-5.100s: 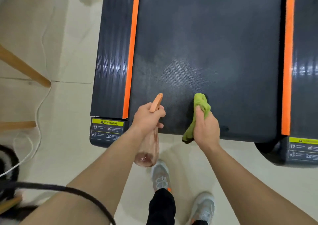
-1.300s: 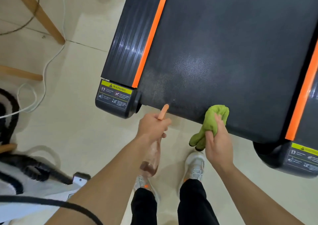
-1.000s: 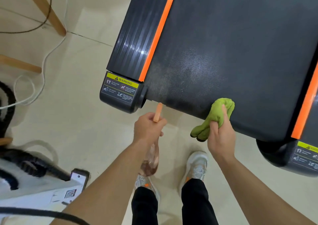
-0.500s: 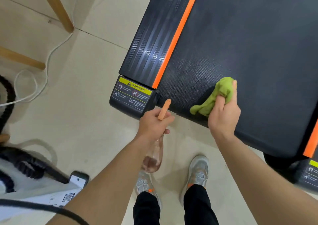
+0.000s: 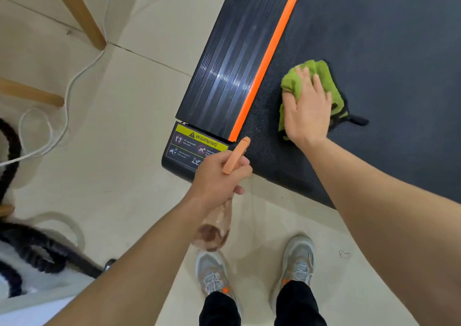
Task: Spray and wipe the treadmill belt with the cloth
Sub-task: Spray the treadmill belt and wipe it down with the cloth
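View: looking down from a head-worn camera at the near end of a treadmill, with two bare arms reaching forward.
Treadmill belt (image 5: 386, 51): a dark, textured surface filling the upper right. Its long axis runs away from the person and slants to the right.
Orange strip (image 5: 272, 49): borders the belt's left edge, with a ribbed black side rail (image 5: 229, 64) beyond it.
Green cloth (image 5: 326, 76): bunched and lying flat on the belt near its left edge, just beside the orange strip.
Right hand (image 5: 308, 111): lies palm down on the cloth and presses it to the belt, fingers straight and slightly apart.
Left hand (image 5: 217, 178): fingers curled round the neck of the spray bottle (image 5: 214, 228), held over the floor by the belt's near left corner.
Spray bottle detail: clear body hanging below the fist, with the orange head pointing toward the belt.
Deciding relation: the cloth is already under the right palm, so that hand is the one placed to wipe. Most of the belt lies to the right of the fingers and further away.
Likely step: wiping, probably with strokes across or along the belt. The bottle looks held ready rather than in use.
Surroundings: pale tiled floor (image 5: 124, 126), a yellow warning label (image 5: 197, 141) on the corner cap, grey shoes (image 5: 212, 273), a white cable (image 5: 67, 89) and a wooden leg (image 5: 77, 11).
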Demonstrator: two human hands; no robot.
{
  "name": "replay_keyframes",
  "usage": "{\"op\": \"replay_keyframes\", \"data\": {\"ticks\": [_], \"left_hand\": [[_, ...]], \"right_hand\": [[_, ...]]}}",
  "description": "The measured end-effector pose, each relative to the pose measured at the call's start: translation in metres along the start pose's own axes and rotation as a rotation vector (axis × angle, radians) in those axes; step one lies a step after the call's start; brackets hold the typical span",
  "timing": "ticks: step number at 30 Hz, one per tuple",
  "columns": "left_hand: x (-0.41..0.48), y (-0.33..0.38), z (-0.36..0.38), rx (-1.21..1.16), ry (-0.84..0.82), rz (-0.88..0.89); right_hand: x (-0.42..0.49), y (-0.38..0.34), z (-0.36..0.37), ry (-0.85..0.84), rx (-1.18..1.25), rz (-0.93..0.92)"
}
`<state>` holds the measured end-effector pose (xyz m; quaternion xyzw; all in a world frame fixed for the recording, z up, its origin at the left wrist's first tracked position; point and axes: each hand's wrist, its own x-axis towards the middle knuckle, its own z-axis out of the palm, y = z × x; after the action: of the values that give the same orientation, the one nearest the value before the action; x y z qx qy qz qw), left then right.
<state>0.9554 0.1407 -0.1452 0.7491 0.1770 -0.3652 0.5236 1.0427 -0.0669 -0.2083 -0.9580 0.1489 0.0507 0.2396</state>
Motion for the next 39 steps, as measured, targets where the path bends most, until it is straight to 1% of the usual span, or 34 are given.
{"op": "replay_keyframes", "data": {"ticks": [2,5,8,9,11,14,18,20,21,22,24,27,28,29,30,31,33,35,36,37,38,39], "left_hand": [[-0.004,0.006,-0.009,-0.100,0.028,0.041],[-0.007,0.018,-0.022,-0.209,0.067,0.078],[-0.009,0.029,-0.031,-0.209,0.067,0.082],[-0.009,0.029,-0.033,-0.188,0.068,0.077],[-0.008,0.029,-0.034,-0.156,0.092,0.048],[-0.005,0.027,-0.034,-0.117,0.127,0.033],[-0.006,0.023,-0.028,-0.137,0.118,0.065],[-0.006,0.023,-0.022,-0.149,0.092,0.055],[-0.006,0.022,-0.019,-0.151,0.088,0.048],[-0.006,0.022,-0.016,-0.161,0.098,0.045],[-0.006,0.024,-0.012,-0.187,0.126,0.043],[-0.009,0.021,0.000,-0.171,0.179,0.032],[-0.011,0.018,0.004,-0.157,0.189,0.019],[-0.014,0.014,0.009,-0.146,0.194,0.005],[-0.017,0.010,0.013,-0.141,0.192,-0.008],[-0.022,0.007,0.018,-0.138,0.184,-0.018],[-0.032,0.001,0.030,-0.139,0.154,-0.011],[-0.041,0.001,0.041,-0.169,0.132,0.018],[-0.044,-0.001,0.047,-0.181,0.129,0.019],[-0.046,-0.004,0.052,-0.184,0.129,0.014],[-0.047,-0.009,0.058,-0.178,0.126,0.007],[-0.048,-0.014,0.062,-0.169,0.116,0.000]], "right_hand": [[-0.001,-0.004,0.012,-0.078,-0.164,-0.087],[-0.046,0.006,0.026,-0.198,-0.325,-0.371],[-0.114,0.035,0.024,-0.348,-0.466,-0.669],[-0.122,0.046,0.022,-0.377,-0.506,-0.733],[-0.110,0.055,0.018,-0.385,-0.528,-0.774],[-0.072,0.047,0.019,-0.363,-0.489,-0.656],[-0.018,0.015,0.027,-0.208,-0.401,-0.280],[-0.006,0.002,0.029,-0.164,-0.389,-0.181],[-0.012,-0.001,0.030,-0.170,-0.389,-0.191],[-0.026,0.000,0.031,-0.191,-0.389,-0.243],[-0.068,0.014,0.028,-0.254,-0.399,-0.430],[-0.119,0.066,0.014,-0.365,-0.494,-0.704],[-0.124,0.088,0.006,-0.370,-0.528,-0.761],[-0.127,0.110,-0.005,-0.370,-0.549,-0.772],[-0.128,0.130,-0.017,-0.370,-0.558,-0.735],[-0.130,0.150,-0.030,-0.358,-0.556,-0.660],[-0.129,0.179,-0.054,-0.349,-0.507,-0.393],[-0.124,0.177,-0.060,-0.290,-0.433,-0.133],[-0.120,0.168,-0.056,-0.257,-0.406,-0.060],[-0.115,0.155,-0.049,-0.234,-0.384,-0.028],[-0.113,0.141,-0.041,-0.225,-0.368,-0.034],[-0.114,0.130,-0.032,-0.221,-0.369,-0.081]]}}
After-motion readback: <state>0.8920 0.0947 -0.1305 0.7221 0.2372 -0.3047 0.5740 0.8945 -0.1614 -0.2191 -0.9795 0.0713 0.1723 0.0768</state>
